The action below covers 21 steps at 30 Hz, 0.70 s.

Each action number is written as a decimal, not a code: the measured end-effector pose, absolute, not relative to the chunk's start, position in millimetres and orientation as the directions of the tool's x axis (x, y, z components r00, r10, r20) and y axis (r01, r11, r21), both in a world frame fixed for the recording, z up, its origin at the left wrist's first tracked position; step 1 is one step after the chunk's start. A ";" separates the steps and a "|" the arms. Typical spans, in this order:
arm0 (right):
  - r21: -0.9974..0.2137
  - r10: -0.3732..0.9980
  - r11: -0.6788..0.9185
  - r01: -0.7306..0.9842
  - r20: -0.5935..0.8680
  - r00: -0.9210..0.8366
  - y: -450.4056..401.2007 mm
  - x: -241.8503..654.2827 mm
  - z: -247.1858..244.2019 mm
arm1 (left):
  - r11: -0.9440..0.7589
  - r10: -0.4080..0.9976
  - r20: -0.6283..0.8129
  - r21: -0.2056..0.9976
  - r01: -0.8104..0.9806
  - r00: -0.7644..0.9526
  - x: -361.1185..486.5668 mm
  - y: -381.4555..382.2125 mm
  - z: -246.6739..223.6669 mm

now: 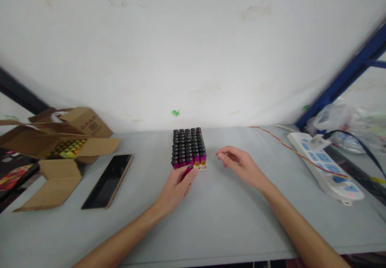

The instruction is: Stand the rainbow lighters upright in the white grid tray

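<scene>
Rows of purple lighters with black tops [188, 143] stand upright in a pale tray [203, 167] in the middle of the table. Two slots at the tray's near right corner show bare. At the near edge of the tray, my left hand [176, 185] is closed around a purple lighter [187, 170], its black top poking out between thumb and fingers. My right hand [238, 163] hovers just right of the tray, fingers loosely curled and a little apart from the thumb, with nothing seen in it.
An open cardboard box [101, 145] with yellow-and-black items inside sits at the left. Beside it lies a dark phone [107, 182]. A white power strip [325, 167] with a red-yellow wire [279, 140] is at the right. Behind rises a white wall [193, 58].
</scene>
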State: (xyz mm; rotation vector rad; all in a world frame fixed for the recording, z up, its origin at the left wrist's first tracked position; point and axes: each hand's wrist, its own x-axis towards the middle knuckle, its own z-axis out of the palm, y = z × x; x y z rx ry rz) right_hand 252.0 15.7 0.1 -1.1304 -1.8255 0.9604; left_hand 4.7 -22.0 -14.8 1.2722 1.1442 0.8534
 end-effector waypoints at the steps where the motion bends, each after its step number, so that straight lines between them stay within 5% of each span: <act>1: -0.876 0.924 0.331 0.351 0.224 -0.310 15.5 252.4 0.7 | 0.167 0.931 -0.180 0.983 0.071 0.316 5.3 -21.3 -12.0; 6: -0.870 0.922 0.344 0.353 0.242 -0.302 14.8 257.3 0.3 | 0.288 0.819 -0.167 0.947 -0.142 0.548 5.2 -20.6 6.5; 10: -0.868 0.921 0.348 0.354 0.245 -0.302 14.7 261.6 -1.3 | 0.280 0.811 -0.177 0.954 -0.104 0.558 1.3 -22.6 24.5; 15: -0.829 0.904 0.398 0.393 0.281 -0.323 13.4 261.7 1.7 | -0.121 0.891 0.074 0.989 0.079 0.448 0.3 -22.1 50.7; 18: -0.803 0.891 0.429 0.414 0.303 -0.338 12.5 260.0 3.1 | -0.392 0.884 0.273 0.875 0.285 0.379 3.2 -19.4 64.3; 21: -0.772 0.881 0.457 0.441 0.326 -0.343 12.5 258.8 1.9 | -0.472 0.861 0.325 0.796 0.378 0.391 4.7 -12.3 69.7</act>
